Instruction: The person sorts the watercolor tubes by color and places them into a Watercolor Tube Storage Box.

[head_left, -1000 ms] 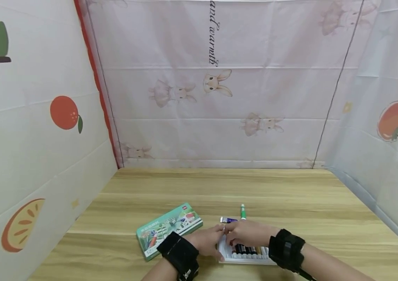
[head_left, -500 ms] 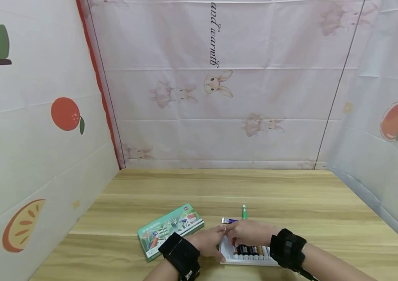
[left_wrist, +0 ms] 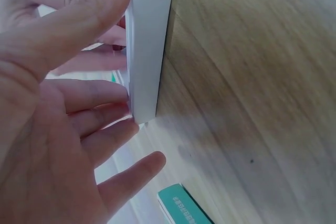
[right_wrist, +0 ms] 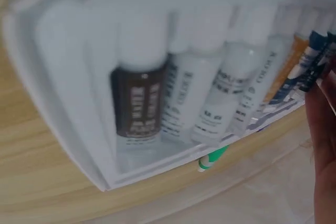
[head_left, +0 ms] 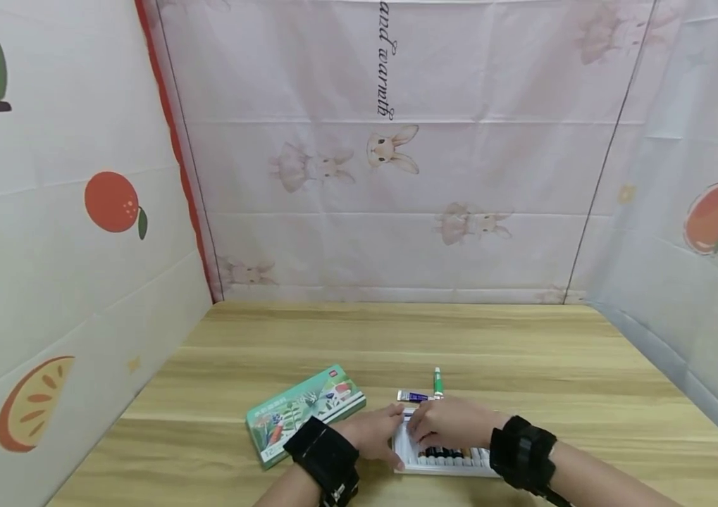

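Though partly covered, can see white tray (left_wrist: pixel 149 51) of paint tubes (right_wrist: pixel 139 100) on wooden table (head_left: pixel 359 338); touched at left end by left hand (head_left: pixel 371 433) with near-straight fingers; overhung by right hand (head_left: pixel 452 422) with bent fingers, can't tell any hold.

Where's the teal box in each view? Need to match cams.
Head: lower part, left of centre, lying on the table beside the left hand: teal box.
Left wrist: bottom edge, near the middle, only one end showing.
Right wrist: not in it.
Shared landmark: white tray, also in left wrist and right wrist.
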Tool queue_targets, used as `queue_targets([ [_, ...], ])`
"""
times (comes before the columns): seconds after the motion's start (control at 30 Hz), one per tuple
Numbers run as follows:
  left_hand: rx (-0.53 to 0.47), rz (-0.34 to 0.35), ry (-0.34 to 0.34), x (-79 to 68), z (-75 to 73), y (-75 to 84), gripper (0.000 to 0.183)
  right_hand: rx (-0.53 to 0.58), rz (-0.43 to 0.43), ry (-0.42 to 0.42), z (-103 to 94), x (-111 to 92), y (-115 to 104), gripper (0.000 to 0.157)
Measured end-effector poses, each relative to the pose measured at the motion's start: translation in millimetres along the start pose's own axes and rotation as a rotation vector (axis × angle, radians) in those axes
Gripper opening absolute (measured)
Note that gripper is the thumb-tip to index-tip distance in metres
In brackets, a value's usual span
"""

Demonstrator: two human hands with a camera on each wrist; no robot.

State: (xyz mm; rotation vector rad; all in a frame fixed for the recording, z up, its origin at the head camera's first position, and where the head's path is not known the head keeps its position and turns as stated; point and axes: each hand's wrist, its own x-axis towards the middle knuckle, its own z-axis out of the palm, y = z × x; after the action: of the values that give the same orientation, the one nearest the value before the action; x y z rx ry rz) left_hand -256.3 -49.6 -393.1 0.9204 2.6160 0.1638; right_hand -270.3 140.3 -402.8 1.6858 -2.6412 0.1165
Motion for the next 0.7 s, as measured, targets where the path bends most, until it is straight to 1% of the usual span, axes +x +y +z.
queue_targets([
  [0.07,-0.003,-0.003,0.003,-0.3,0.7,-1.0,0.08,-0.065,-0.019,0.019,1.2,-1,-2,0.018],
  [0.13,-0.008,-0.002,0.003,-0.5,1.3,-1.6,0.081,-0.102,-0.029,0.048,3.2,-3,-3,0.018],
  [0.23,-0.008,-0.003,-0.002,-0.2,1.7,-2.2,0.08,-0.091,-0.028,0.087,4.9,-6,-3,0.017],
  [0.37,0.01,0.005,-0.002,0.9,2.6,-3.1,0.08,-0.043,-0.007,0.088,4.4,-8,-1,0.023],
  [0.47,0.029,0.012,0.004,0.7,2.4,-3.8,0.081,0.048,0.045,0.035,1.5,-9,1,0.028],
  [0.57,0.02,0.014,0.008,-1.0,1.5,-3.3,0.081,0.194,0.153,-0.01,-3.7,-11,7,0.032],
  [0.6,0.016,0.015,0.008,-1.7,1.1,-3.0,0.081,0.225,0.19,-0.003,-5.8,-11,10,0.033],
  [0.67,0.013,0.018,0.007,-2.9,0.6,-2.3,0.081,0.213,0.245,0.028,-9.4,-13,19,0.033],
  [0.7,0.011,0.018,0.004,-3.1,0.4,-2.0,0.081,0.161,0.251,0.056,-10.8,-15,25,0.033],
])
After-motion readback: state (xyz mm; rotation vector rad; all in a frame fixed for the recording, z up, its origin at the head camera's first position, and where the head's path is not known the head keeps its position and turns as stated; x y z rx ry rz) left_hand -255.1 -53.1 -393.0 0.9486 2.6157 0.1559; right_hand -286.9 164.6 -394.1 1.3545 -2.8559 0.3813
